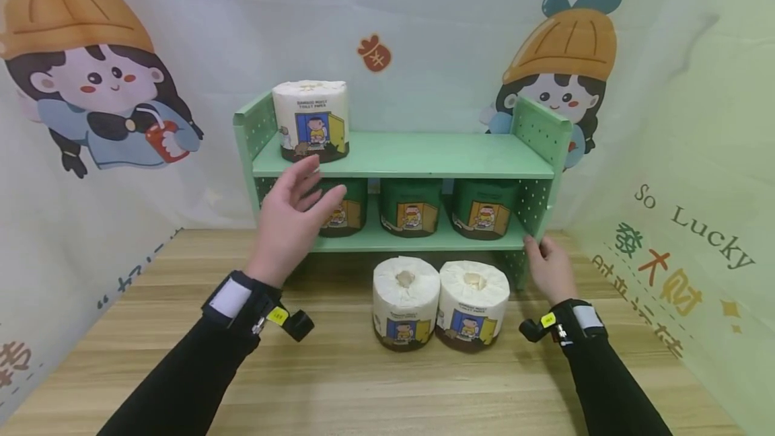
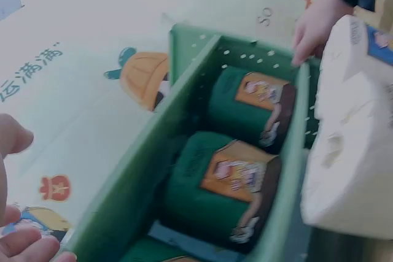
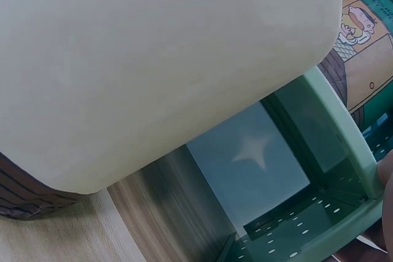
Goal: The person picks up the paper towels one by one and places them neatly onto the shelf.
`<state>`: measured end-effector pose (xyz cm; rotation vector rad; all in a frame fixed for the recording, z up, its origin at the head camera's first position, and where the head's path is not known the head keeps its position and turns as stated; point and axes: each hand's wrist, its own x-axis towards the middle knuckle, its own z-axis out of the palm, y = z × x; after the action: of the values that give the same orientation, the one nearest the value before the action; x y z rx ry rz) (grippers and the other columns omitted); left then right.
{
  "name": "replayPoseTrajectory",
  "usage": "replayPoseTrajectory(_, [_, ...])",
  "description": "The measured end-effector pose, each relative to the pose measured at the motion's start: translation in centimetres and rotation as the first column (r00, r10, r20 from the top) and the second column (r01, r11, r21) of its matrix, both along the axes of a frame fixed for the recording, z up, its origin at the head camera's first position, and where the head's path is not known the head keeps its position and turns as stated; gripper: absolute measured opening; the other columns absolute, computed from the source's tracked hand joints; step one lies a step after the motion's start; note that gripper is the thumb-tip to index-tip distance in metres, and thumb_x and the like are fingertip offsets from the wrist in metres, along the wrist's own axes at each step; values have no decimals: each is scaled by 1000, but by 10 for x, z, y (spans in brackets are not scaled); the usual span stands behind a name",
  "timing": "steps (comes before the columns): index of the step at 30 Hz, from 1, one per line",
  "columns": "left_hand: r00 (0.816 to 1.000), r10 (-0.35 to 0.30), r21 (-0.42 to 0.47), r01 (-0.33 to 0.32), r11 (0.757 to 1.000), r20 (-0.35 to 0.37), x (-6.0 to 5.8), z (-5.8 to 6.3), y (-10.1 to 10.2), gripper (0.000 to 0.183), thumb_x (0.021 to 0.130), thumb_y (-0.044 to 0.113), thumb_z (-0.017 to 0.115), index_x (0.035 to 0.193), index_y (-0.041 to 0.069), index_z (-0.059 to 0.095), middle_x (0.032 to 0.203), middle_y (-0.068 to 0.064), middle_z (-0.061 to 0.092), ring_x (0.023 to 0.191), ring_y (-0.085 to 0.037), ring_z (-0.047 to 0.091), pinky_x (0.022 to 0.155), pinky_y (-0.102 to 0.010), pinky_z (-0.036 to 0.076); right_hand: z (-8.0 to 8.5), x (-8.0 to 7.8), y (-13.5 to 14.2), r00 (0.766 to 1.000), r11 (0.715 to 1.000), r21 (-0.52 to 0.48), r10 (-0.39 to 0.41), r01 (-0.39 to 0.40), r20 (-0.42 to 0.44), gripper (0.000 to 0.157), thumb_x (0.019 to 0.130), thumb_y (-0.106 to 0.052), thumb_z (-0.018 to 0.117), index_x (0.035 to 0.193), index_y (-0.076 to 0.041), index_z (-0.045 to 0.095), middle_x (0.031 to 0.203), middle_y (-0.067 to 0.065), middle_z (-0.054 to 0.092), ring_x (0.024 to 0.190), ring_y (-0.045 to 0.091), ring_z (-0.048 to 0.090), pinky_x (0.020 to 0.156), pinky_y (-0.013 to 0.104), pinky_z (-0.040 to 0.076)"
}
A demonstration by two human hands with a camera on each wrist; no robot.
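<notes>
My left hand is raised in front of the left part of a green shelf, fingers spread and holding nothing. Just beyond its fingertips, a white-wrapped toilet paper roll stands upright at the left end of the upper board. At the lower right corner of the shelf, my right hand grips the frame, thumb on the front. Green-wrapped rolls stand in a row on the middle board; my left hand partly covers the leftmost. In the left wrist view, fingers show at the left edge.
Two white-wrapped rolls, a left one and a right one, stand side by side on the wooden table before the shelf. A printed cloth hangs behind and along both sides. Perforated panels form the shelf's ends.
</notes>
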<state>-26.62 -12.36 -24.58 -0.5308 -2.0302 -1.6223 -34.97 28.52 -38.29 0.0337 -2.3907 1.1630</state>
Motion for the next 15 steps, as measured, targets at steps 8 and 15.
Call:
replayPoseTrajectory(8, [994,-100,11,100,995,30,7,-37,14,59,96,12,69,145,0,40,143,-14,45,128,-27,42,106,-51,38,-1,-1,1,1000,1000,-13,4,-4,-2,46,109,-35,40,120,4,61,106,25,64,86,31,54,66,39,44])
replayPoseTrajectory(15, [981,-144,13,144,989,133,10,-67,23,60,94,12,71,144,-1,41,143,-12,46,126,-25,44,104,-47,41,-2,-2,1,1000,1000,-25,5,-5,-3,45,108,-35,40,120,4,61,105,25,64,87,31,55,67,39,45])
